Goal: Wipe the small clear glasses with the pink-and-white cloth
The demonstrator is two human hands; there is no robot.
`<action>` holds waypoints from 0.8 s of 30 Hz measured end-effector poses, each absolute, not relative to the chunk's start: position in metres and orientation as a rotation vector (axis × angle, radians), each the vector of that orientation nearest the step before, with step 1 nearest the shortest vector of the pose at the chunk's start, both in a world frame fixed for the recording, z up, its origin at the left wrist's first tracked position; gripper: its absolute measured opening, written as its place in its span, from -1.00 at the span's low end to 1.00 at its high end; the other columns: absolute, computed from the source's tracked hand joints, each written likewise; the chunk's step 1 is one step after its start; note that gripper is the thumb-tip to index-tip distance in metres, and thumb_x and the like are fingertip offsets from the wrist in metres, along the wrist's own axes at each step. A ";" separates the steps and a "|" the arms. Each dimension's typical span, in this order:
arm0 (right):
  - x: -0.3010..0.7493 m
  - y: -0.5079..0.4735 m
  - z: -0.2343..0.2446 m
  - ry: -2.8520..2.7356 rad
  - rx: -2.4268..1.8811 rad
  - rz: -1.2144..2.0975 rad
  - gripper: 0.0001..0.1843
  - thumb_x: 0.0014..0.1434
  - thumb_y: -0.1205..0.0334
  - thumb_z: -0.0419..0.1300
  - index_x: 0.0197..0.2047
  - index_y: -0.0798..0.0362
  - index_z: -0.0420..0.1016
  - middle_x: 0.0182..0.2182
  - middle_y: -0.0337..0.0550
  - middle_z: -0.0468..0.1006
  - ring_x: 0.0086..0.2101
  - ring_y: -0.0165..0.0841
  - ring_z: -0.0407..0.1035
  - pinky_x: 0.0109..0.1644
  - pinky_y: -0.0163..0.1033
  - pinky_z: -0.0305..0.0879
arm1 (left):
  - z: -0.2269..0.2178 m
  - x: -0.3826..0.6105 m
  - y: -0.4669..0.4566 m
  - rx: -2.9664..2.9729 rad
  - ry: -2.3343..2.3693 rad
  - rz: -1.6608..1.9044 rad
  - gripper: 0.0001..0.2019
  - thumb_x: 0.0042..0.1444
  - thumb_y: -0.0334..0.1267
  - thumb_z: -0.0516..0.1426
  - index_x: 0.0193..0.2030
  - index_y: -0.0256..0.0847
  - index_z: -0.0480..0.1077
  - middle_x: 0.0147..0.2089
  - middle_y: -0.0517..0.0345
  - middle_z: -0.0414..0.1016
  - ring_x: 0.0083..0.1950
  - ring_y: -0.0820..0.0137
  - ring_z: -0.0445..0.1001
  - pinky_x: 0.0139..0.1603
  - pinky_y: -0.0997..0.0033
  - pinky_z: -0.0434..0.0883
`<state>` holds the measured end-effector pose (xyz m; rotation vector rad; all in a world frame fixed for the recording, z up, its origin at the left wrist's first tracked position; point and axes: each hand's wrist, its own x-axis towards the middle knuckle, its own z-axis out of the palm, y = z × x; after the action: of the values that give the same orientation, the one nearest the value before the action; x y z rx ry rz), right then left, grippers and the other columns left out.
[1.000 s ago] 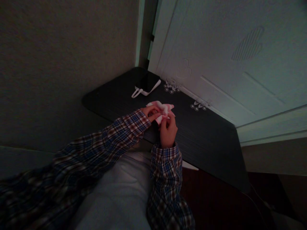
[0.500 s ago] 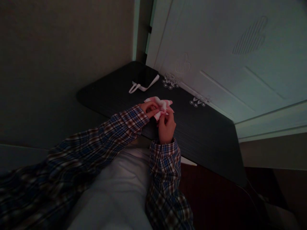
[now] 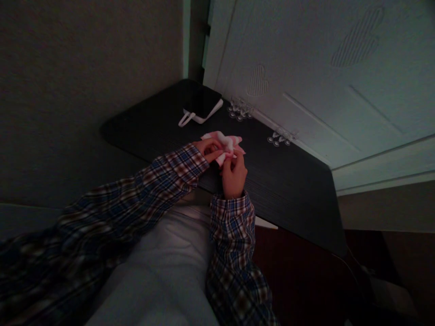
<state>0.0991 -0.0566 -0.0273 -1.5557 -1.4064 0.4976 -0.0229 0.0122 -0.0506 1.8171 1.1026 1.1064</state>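
Note:
In dim light both hands work a small pink and white folded piece, paper or cloth [image 3: 227,142], over the near part of a black tabletop [image 3: 292,190]. My left hand [image 3: 208,148] pinches its left side. My right hand [image 3: 234,174] is closed on its lower right part, fingers curled. Both arms wear plaid sleeves.
A dark phone-like slab with a white strap [image 3: 199,112] lies at the table's far corner. Two clusters of small clear pieces [image 3: 239,110] [image 3: 278,138] sit along the back edge by a white panelled door [image 3: 322,77]. A grey wall is on the left.
The hands keep working the pink and white piece in the same place. The view has drifted a little, so everything sits slightly higher and further left in the frame.

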 end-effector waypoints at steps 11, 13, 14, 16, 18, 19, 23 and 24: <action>0.099 -0.057 -0.026 -1.405 -1.583 0.523 -0.78 0.23 0.14 -0.04 -0.11 0.00 0.31 -0.49 -0.28 0.46 -0.56 -0.47 0.30 -0.40 -0.36 0.23 | -0.052 -0.025 0.015 1.833 1.117 1.018 -0.70 0.03 0.00 0.14 -0.29 -0.22 0.41 -0.41 0.15 0.48 -0.43 0.48 0.41 -0.47 0.54 0.30; 0.099 -0.057 -0.027 -1.410 -1.580 0.525 -0.79 0.23 0.15 -0.04 -0.11 -0.01 0.30 -0.48 -0.27 0.47 -0.56 -0.47 0.30 -0.39 -0.36 0.23 | -0.053 -0.024 0.017 1.828 1.131 1.017 -0.69 0.03 0.01 0.14 -0.28 -0.22 0.41 -0.43 0.17 0.48 -0.44 0.48 0.42 -0.48 0.54 0.29; 0.099 -0.056 -0.027 -1.412 -1.574 0.526 -0.79 0.23 0.15 -0.04 -0.11 -0.01 0.30 -0.47 -0.27 0.47 -0.55 -0.47 0.31 -0.39 -0.36 0.24 | -0.054 -0.024 0.017 1.827 1.145 1.026 -0.69 0.03 0.01 0.14 -0.28 -0.22 0.41 -0.43 0.17 0.48 -0.45 0.48 0.41 -0.49 0.54 0.28; 0.100 -0.056 -0.028 -1.417 -1.563 0.529 -0.80 0.23 0.17 -0.04 -0.11 -0.01 0.29 -0.45 -0.27 0.48 -0.54 -0.47 0.32 -0.37 -0.36 0.25 | -0.054 -0.024 0.017 1.833 1.161 1.036 -0.69 0.03 0.01 0.14 -0.29 -0.22 0.41 -0.43 0.17 0.48 -0.46 0.49 0.39 -0.49 0.54 0.26; 0.100 -0.056 -0.029 -1.417 -1.558 0.534 -0.80 0.23 0.17 -0.04 -0.10 -0.01 0.29 -0.44 -0.27 0.49 -0.53 -0.48 0.32 -0.37 -0.37 0.25 | -0.052 -0.025 0.016 1.847 1.152 1.026 -0.69 0.04 0.00 0.13 -0.28 -0.23 0.41 -0.42 0.16 0.48 -0.46 0.49 0.38 -0.49 0.54 0.25; 0.100 -0.056 -0.029 -1.416 -1.557 0.536 -0.79 0.23 0.17 -0.04 -0.10 -0.01 0.29 -0.44 -0.27 0.49 -0.53 -0.48 0.33 -0.37 -0.37 0.25 | -0.051 -0.025 0.015 1.855 1.142 1.017 -0.69 0.05 0.00 0.12 -0.27 -0.23 0.41 -0.42 0.16 0.48 -0.46 0.49 0.39 -0.49 0.54 0.25; 0.099 -0.056 -0.027 -1.408 -1.572 0.549 -0.78 0.24 0.15 -0.04 -0.10 -0.01 0.29 -0.45 -0.27 0.48 -0.53 -0.48 0.33 -0.38 -0.36 0.27 | -0.045 -0.027 0.011 1.864 1.118 1.014 -0.68 0.06 0.02 0.12 -0.28 -0.23 0.41 -0.41 0.14 0.48 -0.44 0.48 0.39 -0.47 0.53 0.27; 0.099 -0.056 -0.027 -1.408 -1.578 0.551 -0.78 0.24 0.14 -0.04 -0.09 -0.01 0.29 -0.45 -0.27 0.48 -0.53 -0.48 0.33 -0.38 -0.36 0.27 | -0.044 -0.027 0.011 1.863 1.114 1.013 -0.67 0.06 0.02 0.12 -0.28 -0.23 0.41 -0.41 0.14 0.48 -0.44 0.48 0.39 -0.47 0.53 0.27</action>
<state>0.0990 -0.0564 -0.0269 -1.5777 -1.4076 0.5515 -0.0270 0.0110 -0.0443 1.8627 1.1135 1.0130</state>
